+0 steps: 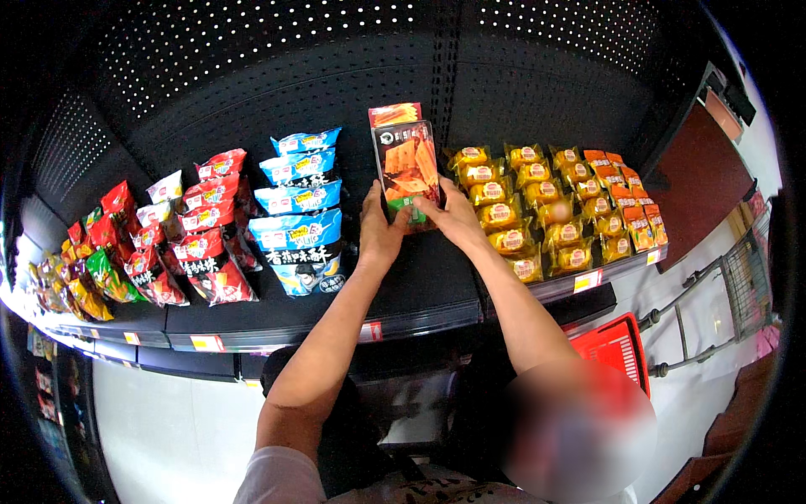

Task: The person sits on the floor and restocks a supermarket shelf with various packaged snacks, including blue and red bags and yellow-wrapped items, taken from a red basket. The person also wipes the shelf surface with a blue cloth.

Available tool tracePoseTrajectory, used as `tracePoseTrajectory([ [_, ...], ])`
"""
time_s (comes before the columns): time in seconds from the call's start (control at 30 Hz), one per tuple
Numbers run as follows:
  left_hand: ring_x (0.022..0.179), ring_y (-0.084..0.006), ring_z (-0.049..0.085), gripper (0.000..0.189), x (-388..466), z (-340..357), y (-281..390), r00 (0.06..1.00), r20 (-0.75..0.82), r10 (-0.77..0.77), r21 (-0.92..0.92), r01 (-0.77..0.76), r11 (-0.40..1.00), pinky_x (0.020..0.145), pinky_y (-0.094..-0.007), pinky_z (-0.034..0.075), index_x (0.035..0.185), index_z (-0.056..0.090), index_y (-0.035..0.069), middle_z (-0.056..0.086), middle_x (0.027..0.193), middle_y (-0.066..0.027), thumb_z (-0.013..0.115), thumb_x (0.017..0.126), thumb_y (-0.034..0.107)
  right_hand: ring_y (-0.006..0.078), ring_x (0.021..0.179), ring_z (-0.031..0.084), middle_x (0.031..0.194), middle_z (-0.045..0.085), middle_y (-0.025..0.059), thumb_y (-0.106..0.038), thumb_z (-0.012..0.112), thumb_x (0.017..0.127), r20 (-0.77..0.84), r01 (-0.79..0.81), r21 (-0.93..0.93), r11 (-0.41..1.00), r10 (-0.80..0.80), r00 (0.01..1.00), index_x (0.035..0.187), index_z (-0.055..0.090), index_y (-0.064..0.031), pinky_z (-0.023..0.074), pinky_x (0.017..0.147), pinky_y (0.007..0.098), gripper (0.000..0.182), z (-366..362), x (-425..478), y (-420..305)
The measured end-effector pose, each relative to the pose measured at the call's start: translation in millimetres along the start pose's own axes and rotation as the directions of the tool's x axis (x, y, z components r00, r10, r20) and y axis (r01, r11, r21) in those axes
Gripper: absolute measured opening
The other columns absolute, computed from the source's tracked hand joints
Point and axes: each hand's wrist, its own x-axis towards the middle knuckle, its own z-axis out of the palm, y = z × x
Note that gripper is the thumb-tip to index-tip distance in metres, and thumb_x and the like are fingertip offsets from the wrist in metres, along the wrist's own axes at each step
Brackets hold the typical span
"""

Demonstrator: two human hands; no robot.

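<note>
Both my hands grip the lower end of a brown snack box (409,160) with pictures of biscuit sticks and a green corner. My left hand (381,228) is at its left side and my right hand (454,213) at its right, thumbs on the front. Directly behind it stands a similar box with a red top (395,114). Left of my left hand is a row of blue and white snack bags (301,228). Right of my right hand are rows of small yellow wrapped cakes (500,213).
Red and black snack bags (211,268) and a green bag (112,275) stand farther left on the black shelf (415,313). Orange packets (641,228) are at its right end. A red plastic basket (614,353) and a metal cart (743,283) are at the lower right.
</note>
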Motion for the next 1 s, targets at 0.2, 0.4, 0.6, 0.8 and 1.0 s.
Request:
tracePoseTrajectory([
  [0.2, 0.132, -0.0372, 0.047, 0.067, 10, 6, -15, 0.997, 0.073, 0.025, -0.117, -0.016, 0.993, 0.11, -0.0398, 0.037, 0.147, 0.034, -0.004, 0.048, 0.142, -0.0273, 0.063, 0.095, 0.025, 0.0362, 0.117, 0.061, 0.124, 0.063, 0.0255, -0.038, 0.066, 0.092, 0.016, -0.038, 0.019, 0.999, 0.037, 0.999, 0.141, 0.044, 0.0025, 0.0475, 0.099, 0.0412, 0.067, 0, 5, 3],
  [0.4, 0.134, -0.0397, 0.046, 0.067, 11, 1, -16, 0.992, 0.123, 0.023, -0.136, -0.006, 0.991, 0.111, -0.0409, 0.036, 0.147, 0.032, -0.007, 0.045, 0.143, -0.0298, 0.06, 0.097, 0.027, 0.0368, 0.117, 0.061, 0.124, 0.063, 0.0261, -0.038, 0.065, 0.093, 0.009, -0.104, -0.002, 0.995, 0.104, 0.995, 0.14, 0.044, 0.0029, 0.0469, 0.099, 0.0416, 0.067, 3, 1, 0],
  [0.6, 0.134, -0.0385, 0.045, 0.066, 13, 2, -12, 0.99, 0.142, -0.023, -0.146, 0.044, 0.988, 0.111, -0.041, 0.036, 0.149, 0.032, -0.004, 0.045, 0.144, -0.0276, 0.059, 0.098, 0.027, 0.0374, 0.116, 0.061, 0.124, 0.063, 0.0263, -0.036, 0.066, 0.092, -0.017, -0.054, 0.039, 0.998, 0.055, 0.998, 0.139, 0.045, 0.0039, 0.0478, 0.098, 0.0414, 0.065, 6, 3, 7],
  [0.8, 0.134, -0.0361, 0.047, 0.066, 12, -6, -7, 0.983, 0.168, -0.075, -0.145, 0.099, 0.984, 0.11, -0.0396, 0.038, 0.15, 0.032, -0.002, 0.046, 0.145, -0.0257, 0.06, 0.098, 0.027, 0.0398, 0.116, 0.061, 0.123, 0.063, 0.0261, -0.036, 0.066, 0.092, -0.032, -0.029, 0.048, 0.998, 0.03, 0.999, 0.137, 0.047, 0.0042, 0.0479, 0.098, 0.0418, 0.063, 11, 2, 4],
  [1.0, 0.135, -0.0362, 0.046, 0.068, 16, -2, -17, 0.982, 0.183, -0.043, -0.162, 0.073, 0.984, 0.111, -0.0391, 0.037, 0.15, 0.031, -0.001, 0.045, 0.146, -0.0257, 0.06, 0.097, 0.029, 0.0366, 0.121, 0.058, 0.129, 0.06, 0.026, -0.036, 0.066, 0.092, -0.005, -0.108, 0.096, 0.989, 0.109, 0.994, 0.138, 0.047, 0.004, 0.0457, 0.101, 0.0412, 0.064, 7, 2, 0],
])
